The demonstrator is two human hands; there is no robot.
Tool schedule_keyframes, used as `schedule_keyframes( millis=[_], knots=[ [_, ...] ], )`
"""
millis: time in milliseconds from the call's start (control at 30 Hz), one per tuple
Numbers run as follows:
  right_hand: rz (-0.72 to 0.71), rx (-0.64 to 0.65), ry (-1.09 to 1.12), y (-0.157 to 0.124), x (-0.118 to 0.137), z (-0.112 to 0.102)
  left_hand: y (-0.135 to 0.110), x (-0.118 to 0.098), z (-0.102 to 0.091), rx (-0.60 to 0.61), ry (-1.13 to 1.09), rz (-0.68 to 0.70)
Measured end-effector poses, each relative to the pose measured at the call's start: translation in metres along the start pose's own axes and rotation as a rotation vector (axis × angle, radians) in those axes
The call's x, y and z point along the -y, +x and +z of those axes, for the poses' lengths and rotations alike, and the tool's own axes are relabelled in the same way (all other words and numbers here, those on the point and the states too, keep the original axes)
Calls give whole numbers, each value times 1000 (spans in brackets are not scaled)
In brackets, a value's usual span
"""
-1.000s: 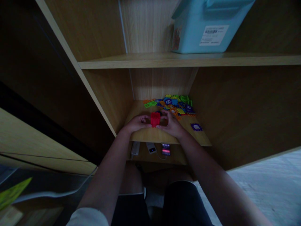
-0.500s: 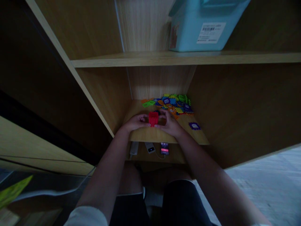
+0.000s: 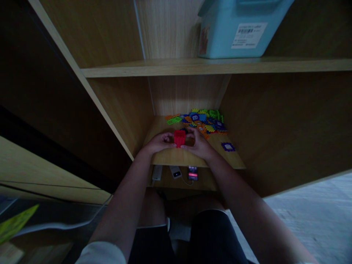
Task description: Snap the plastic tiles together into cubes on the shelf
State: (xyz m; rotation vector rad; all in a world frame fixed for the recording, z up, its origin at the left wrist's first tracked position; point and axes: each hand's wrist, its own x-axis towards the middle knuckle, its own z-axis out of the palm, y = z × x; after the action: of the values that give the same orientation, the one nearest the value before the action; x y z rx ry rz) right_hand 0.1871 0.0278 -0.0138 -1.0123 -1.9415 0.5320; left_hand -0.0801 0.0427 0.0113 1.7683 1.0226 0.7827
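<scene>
A small red cube (image 3: pixel 179 138), with ridged sides like interlocking plastic building tiles, is held between my two hands over the front of the wooden shelf (image 3: pixel 165 158). My left hand (image 3: pixel 161 142) grips it from the left, thumb low at its near edge. From the other side my right hand (image 3: pixel 198 143) closes on it with thumb and fingers. Behind the hands lies a heap of colourful interlocking tiles (image 3: pixel 202 119) in green, blue, orange and yellow. One purple tile (image 3: pixel 228 147) with a white window-like print lies apart, right of my right hand.
A light blue plastic bin (image 3: pixel 231 33) with a white label stands on the upper shelf (image 3: pixel 165 69). Below my hands, a lower ledge bears a phone (image 3: pixel 193 173) with a lit screen, a white power bank (image 3: pixel 175 172) with a cable and a white bar (image 3: pixel 157 172). Cabinet walls rise on both sides.
The view has shifted very slightly. Both hands keep the same hold on the red cube, and the tiles lie as before.
</scene>
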Motion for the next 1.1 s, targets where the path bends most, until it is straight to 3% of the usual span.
schedule_keyframes(
  millis=[700,1100],
  knots=[
    [2,8,5,-1,2,-1,3,6,-1,45,-14,-21],
    [9,-5,58,-4,5,-7,-1,8,-1,-1,-7,-12]
  ],
)
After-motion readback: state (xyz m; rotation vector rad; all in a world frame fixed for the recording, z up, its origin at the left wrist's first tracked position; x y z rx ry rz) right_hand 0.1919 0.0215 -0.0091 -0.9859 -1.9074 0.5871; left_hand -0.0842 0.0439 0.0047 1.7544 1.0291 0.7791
